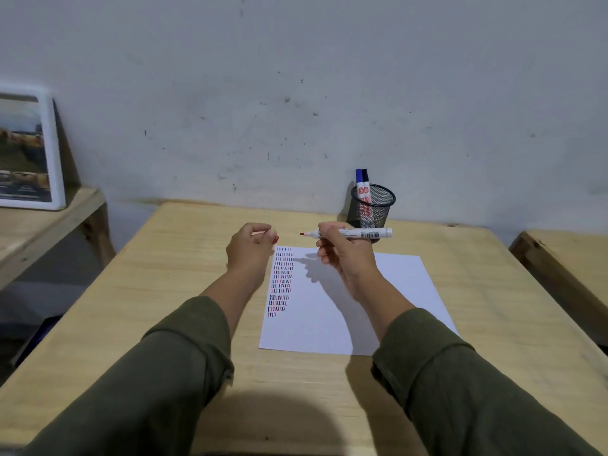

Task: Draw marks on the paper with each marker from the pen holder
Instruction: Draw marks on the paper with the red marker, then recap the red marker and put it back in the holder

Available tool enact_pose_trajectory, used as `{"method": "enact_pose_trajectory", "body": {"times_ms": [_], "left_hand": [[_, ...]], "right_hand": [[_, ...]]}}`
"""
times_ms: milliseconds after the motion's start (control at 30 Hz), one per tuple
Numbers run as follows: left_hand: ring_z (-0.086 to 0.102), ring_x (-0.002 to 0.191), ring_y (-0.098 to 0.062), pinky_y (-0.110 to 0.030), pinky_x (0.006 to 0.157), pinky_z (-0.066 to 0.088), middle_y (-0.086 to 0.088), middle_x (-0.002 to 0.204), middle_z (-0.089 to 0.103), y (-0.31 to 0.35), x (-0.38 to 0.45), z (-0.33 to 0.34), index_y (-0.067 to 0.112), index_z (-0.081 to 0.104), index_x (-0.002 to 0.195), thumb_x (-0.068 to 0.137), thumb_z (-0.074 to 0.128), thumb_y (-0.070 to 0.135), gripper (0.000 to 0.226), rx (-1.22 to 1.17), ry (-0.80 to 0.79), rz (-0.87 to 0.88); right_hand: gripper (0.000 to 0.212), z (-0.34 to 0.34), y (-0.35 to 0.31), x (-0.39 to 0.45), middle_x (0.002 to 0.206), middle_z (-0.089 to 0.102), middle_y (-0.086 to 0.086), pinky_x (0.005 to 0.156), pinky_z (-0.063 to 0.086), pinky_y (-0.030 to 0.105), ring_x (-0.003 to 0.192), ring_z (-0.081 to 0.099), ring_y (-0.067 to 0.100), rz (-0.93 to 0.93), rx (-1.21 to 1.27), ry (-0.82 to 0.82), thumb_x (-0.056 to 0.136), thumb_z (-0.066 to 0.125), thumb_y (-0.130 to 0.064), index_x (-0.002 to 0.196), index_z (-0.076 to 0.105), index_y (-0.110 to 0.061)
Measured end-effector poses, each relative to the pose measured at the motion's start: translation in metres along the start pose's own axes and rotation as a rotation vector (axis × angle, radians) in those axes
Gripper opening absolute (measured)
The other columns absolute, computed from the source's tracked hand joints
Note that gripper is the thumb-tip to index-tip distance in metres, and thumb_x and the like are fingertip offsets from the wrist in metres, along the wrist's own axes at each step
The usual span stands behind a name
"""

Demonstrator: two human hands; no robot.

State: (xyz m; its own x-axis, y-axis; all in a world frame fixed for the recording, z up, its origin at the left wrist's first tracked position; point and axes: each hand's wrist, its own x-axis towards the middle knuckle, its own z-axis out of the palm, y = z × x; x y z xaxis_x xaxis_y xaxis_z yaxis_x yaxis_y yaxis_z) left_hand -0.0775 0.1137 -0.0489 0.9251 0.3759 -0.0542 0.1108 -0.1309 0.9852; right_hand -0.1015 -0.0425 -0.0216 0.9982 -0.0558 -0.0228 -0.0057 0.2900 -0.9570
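While right hand (345, 258) grips uncapped red marker (355, 233) above paper (388, 291), left hand (250, 248) pinches red cap (275, 239); pen holder (373, 207) beyond right hand holds two markers (362, 189).

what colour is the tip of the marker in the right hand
Red. The uncapped marker in the right hand shows its red tip clearly in the head view.

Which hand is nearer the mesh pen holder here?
Right. The right hand, gripping the uncapped red marker, sits just before the pen holder; the left hand is farther left.
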Motion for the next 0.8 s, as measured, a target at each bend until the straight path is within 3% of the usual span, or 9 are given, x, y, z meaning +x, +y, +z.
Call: {"method": "enact_pose_trajectory", "body": {"times_ms": [133,267,400,667,800], "left_hand": [[0.067,0.081,-0.007,-0.024,0.085,0.052,-0.006,0.094,0.071,0.021,-0.010,0.009,0.014,0.064,0.091,0.087,0.063,0.016,0.004,-0.451,-0.098,-0.180],[0.068,0.079,-0.005,-0.016,0.082,0.052,-0.003,0.085,0.069,0.037,-0.020,0.012,0.010,0.062,0.086,0.088,0.062,0.015,0.005,-0.623,-0.168,-0.164],[0.066,0.078,-0.006,-0.008,0.068,0.054,-0.005,0.084,0.067,0.048,-0.027,0.015,0.010,0.059,0.081,0.089,0.060,0.014,0.008,-0.630,-0.216,-0.121],[0.065,0.074,-0.008,-0.009,0.066,0.055,-0.007,0.080,0.067,0.060,-0.040,0.021,0.009,0.058,0.083,0.087,0.063,0.018,0.010,-0.556,-0.271,-0.088],[0.065,0.063,-0.005,-0.011,0.062,0.055,-0.004,0.077,0.068,0.064,-0.045,0.022,0.008,0.060,0.083,0.085,0.065,0.023,0.017,-0.523,-0.300,-0.107]], "right_hand": [[0.005,0.004,-0.010,0.000,0.067,0.058,0.009,0.046,0.045,0.018,0.047,0.054,0.010,-0.036,0.006,-0.006,0.086,0.061,-0.003,0.085,0.063,-0.008],[0.008,0.005,-0.019,-0.003,0.069,0.059,0.009,0.048,0.045,0.018,0.048,0.055,0.009,-0.066,-0.012,-0.011,0.087,0.060,-0.003,0.085,0.063,-0.010],[0.006,0.003,-0.026,-0.006,0.069,0.059,0.009,0.048,0.046,0.019,0.048,0.056,0.010,-0.087,-0.018,-0.007,0.086,0.061,-0.004,0.087,0.064,-0.009],[0.011,0.001,-0.035,-0.013,0.071,0.060,0.011,0.050,0.046,0.021,0.052,0.056,0.013,-0.118,-0.039,-0.025,0.086,0.060,-0.003,0.096,0.063,-0.002],[0.010,-0.003,-0.038,-0.018,0.070,0.063,0.009,0.053,0.047,0.023,0.055,0.056,0.015,-0.147,-0.116,-0.066,0.086,0.061,-0.004,0.096,0.062,-0.002]]}}
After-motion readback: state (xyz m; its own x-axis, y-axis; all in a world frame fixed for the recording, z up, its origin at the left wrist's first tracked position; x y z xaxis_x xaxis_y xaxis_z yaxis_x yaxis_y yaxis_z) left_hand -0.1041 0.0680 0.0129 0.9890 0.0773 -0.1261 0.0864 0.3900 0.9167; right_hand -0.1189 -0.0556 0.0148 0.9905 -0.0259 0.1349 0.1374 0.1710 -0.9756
